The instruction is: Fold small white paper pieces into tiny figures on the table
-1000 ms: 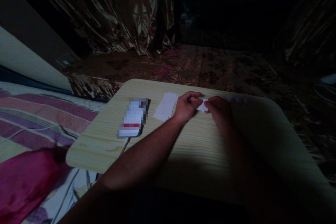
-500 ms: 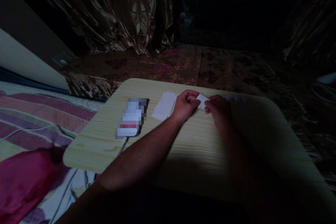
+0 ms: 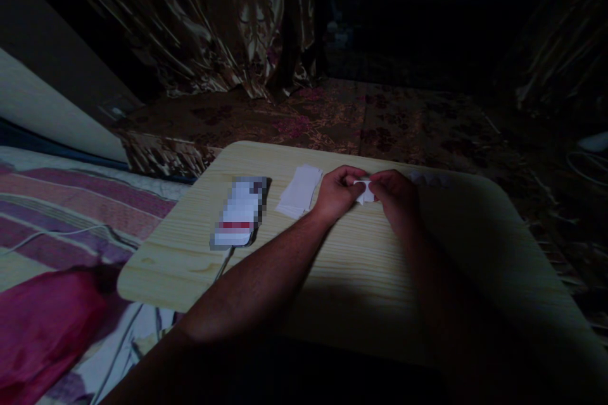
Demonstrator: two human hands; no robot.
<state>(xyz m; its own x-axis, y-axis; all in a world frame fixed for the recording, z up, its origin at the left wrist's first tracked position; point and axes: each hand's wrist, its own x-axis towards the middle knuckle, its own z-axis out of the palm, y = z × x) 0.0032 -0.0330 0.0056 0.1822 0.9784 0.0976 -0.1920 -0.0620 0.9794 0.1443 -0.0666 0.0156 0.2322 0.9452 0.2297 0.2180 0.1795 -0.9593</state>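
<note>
A small white piece of paper [image 3: 365, 191] is pinched between both my hands over the far half of a light wooden table [image 3: 332, 266]. My left hand [image 3: 336, 193] grips its left side with curled fingers. My right hand [image 3: 395, 197] closes on its right side, fingertips meeting the left hand's. A stack of white paper sheets [image 3: 300, 191] lies just left of my left hand.
A phone [image 3: 239, 214] with a cable lies on the table's left part. A small pale object [image 3: 427, 178] sits beyond my right hand. A striped blanket [image 3: 71, 215] and a red cloth [image 3: 42, 323] lie to the left. Patterned carpet and curtains stretch behind.
My fingertips have come closer together over the small paper, which shows less than half a second ago. The arms stay in place.
</note>
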